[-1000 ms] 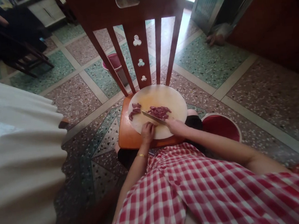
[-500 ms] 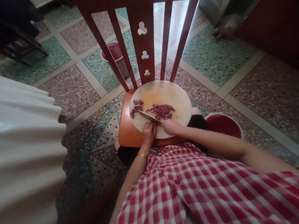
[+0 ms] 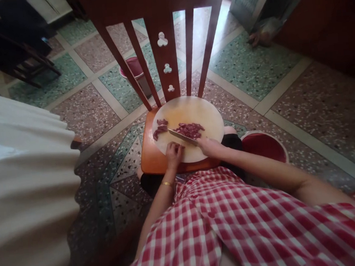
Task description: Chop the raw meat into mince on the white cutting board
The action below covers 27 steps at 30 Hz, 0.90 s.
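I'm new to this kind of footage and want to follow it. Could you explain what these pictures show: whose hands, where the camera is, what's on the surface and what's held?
There is no machine here, just a person's bare left hand and right hand. Every picture comes from one camera worn on that person's head, looking forward and down, so red-and-white checked clothing fills the bottom.

In front is a brown wooden chair with a round, whitish cutting board on its seat. On the board lie a pile of dark red, chopped meat and a few larger dark red pieces to its left.

The right hand grips a long, metal-bladed knife. The left hand is curled over the board's near part; whether it holds anything is too small to tell.
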Each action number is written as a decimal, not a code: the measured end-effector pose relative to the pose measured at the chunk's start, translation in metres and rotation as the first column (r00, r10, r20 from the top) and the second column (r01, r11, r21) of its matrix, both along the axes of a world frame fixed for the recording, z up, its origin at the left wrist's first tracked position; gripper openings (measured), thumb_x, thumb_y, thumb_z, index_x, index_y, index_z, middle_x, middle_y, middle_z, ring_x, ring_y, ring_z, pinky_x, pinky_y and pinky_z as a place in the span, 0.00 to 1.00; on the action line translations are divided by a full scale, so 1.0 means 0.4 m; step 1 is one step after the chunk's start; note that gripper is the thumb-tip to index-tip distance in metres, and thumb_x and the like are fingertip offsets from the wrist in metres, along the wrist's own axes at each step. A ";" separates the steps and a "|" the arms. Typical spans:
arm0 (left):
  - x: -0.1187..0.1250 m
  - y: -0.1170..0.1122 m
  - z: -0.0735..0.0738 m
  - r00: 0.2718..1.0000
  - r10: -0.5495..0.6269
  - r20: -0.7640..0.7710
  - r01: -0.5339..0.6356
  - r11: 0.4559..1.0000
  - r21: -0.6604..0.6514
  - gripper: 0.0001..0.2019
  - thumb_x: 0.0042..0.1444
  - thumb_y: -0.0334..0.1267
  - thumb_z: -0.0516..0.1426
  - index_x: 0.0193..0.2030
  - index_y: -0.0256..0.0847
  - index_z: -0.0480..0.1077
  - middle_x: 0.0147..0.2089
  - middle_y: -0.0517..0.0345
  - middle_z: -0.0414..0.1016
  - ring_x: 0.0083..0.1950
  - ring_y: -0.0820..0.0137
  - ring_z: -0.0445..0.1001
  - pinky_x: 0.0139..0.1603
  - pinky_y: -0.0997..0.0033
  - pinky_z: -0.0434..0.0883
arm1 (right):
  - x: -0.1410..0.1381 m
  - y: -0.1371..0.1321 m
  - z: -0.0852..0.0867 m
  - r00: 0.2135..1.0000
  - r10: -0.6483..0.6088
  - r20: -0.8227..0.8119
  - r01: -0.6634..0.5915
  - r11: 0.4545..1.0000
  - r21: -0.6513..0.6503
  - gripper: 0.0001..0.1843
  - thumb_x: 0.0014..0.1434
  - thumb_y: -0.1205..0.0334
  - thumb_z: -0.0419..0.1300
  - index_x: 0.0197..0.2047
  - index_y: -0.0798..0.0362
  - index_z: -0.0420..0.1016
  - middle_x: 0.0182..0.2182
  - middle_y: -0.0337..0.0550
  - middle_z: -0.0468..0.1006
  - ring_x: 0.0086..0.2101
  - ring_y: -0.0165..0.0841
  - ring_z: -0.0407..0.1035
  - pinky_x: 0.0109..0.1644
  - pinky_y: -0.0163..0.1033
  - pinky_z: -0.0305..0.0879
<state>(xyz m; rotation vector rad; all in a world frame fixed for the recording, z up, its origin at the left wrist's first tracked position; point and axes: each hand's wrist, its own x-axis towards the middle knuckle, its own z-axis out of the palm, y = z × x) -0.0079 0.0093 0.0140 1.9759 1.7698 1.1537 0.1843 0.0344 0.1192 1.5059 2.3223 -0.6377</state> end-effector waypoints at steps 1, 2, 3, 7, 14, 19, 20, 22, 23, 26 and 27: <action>-0.007 -0.003 0.002 1.000 -0.021 -0.001 0.021 1.000 0.007 0.06 0.57 0.37 0.51 0.35 0.39 0.67 0.37 0.52 0.68 0.41 0.69 0.67 0.43 0.67 0.67 | -0.008 -0.008 0.006 1.000 0.011 -0.005 -0.011 1.000 -0.006 0.14 0.61 0.65 0.43 0.49 0.58 0.60 0.36 0.56 0.75 0.38 0.40 0.71 0.40 0.41 0.63; -0.014 -0.006 0.002 0.999 -0.042 -0.016 0.042 0.999 0.015 0.07 0.57 0.36 0.50 0.36 0.39 0.67 0.38 0.52 0.69 0.42 0.69 0.67 0.44 0.67 0.67 | -0.019 -0.016 0.012 1.000 0.024 -0.013 -0.024 1.000 -0.009 0.15 0.61 0.66 0.43 0.50 0.58 0.59 0.36 0.55 0.75 0.38 0.40 0.71 0.40 0.41 0.63; -0.020 -0.009 0.001 0.998 -0.059 -0.039 0.060 0.998 0.024 0.07 0.57 0.36 0.50 0.37 0.39 0.68 0.39 0.52 0.69 0.43 0.68 0.67 0.45 0.66 0.66 | -0.029 -0.024 0.015 0.999 0.036 -0.021 -0.036 0.999 -0.009 0.16 0.60 0.67 0.43 0.51 0.58 0.59 0.37 0.55 0.75 0.39 0.41 0.71 0.40 0.41 0.63; -0.028 -0.015 -0.014 0.990 -0.092 -0.105 0.098 0.994 0.053 0.07 0.57 0.36 0.51 0.37 0.38 0.69 0.39 0.50 0.71 0.44 0.67 0.68 0.45 0.65 0.67 | -0.051 -0.052 0.012 0.999 0.046 0.008 -0.046 0.999 -0.015 0.16 0.58 0.69 0.45 0.50 0.57 0.61 0.40 0.56 0.73 0.41 0.40 0.70 0.42 0.40 0.64; -0.020 -0.003 -0.043 0.986 -0.111 -0.123 0.119 0.991 0.061 0.07 0.56 0.34 0.51 0.36 0.39 0.69 0.37 0.51 0.71 0.42 0.66 0.68 0.44 0.64 0.66 | -0.116 -0.007 -0.014 0.997 0.077 0.005 -0.077 0.997 -0.016 0.16 0.59 0.70 0.44 0.50 0.58 0.61 0.39 0.56 0.74 0.40 0.41 0.71 0.41 0.42 0.65; -0.019 -0.005 -0.045 0.983 -0.066 -0.169 0.076 0.996 0.055 0.07 0.56 0.34 0.50 0.33 0.38 0.69 0.33 0.51 0.69 0.39 0.66 0.67 0.39 0.65 0.66 | -0.195 0.045 -0.025 0.992 0.117 -0.041 -0.118 0.992 -0.032 0.15 0.61 0.67 0.42 0.50 0.59 0.62 0.41 0.57 0.74 0.43 0.39 0.70 0.44 0.40 0.64; -0.018 -0.005 -0.043 0.982 -0.061 -0.177 0.072 0.996 0.055 0.07 0.56 0.34 0.50 0.33 0.38 0.69 0.33 0.51 0.69 0.39 0.66 0.67 0.40 0.65 0.66 | -0.191 0.046 -0.027 0.991 0.123 -0.047 -0.124 0.992 -0.027 0.16 0.61 0.68 0.43 0.50 0.59 0.61 0.41 0.57 0.74 0.43 0.39 0.70 0.44 0.40 0.64; -0.015 -0.005 -0.039 0.980 -0.050 -0.191 0.062 0.996 0.057 0.07 0.57 0.34 0.50 0.34 0.38 0.69 0.34 0.51 0.69 0.39 0.66 0.66 0.41 0.65 0.66 | -0.157 0.043 -0.029 0.989 0.135 -0.056 -0.136 0.991 -0.015 0.16 0.61 0.68 0.43 0.51 0.59 0.60 0.41 0.57 0.74 0.42 0.40 0.70 0.43 0.40 0.64; -0.014 -0.004 -0.037 0.980 -0.042 -0.194 0.054 0.997 0.059 0.07 0.56 0.35 0.50 0.34 0.38 0.69 0.35 0.51 0.69 0.40 0.66 0.66 0.41 0.65 0.66 | -0.131 0.040 -0.029 0.990 0.134 -0.053 -0.135 0.991 -0.012 0.16 0.61 0.68 0.43 0.51 0.59 0.61 0.41 0.57 0.74 0.42 0.40 0.70 0.43 0.40 0.64; -0.011 0.002 -0.034 0.984 -0.021 -0.177 0.032 0.998 0.059 0.06 0.56 0.36 0.52 0.35 0.39 0.69 0.39 0.50 0.69 0.42 0.66 0.66 0.44 0.64 0.66 | -0.055 0.032 -0.019 0.997 0.082 -0.004 -0.082 0.997 -0.004 0.14 0.60 0.66 0.45 0.48 0.59 0.63 0.39 0.57 0.75 0.40 0.40 0.71 0.41 0.40 0.64; -0.011 0.004 -0.033 0.987 -0.017 -0.157 0.026 0.998 0.055 0.06 0.56 0.36 0.52 0.35 0.39 0.68 0.39 0.50 0.69 0.42 0.66 0.66 0.44 0.64 0.66 | -0.039 0.029 -0.013 0.998 0.051 0.021 -0.051 0.999 0.000 0.13 0.60 0.66 0.45 0.47 0.58 0.63 0.38 0.56 0.75 0.39 0.41 0.71 0.41 0.40 0.64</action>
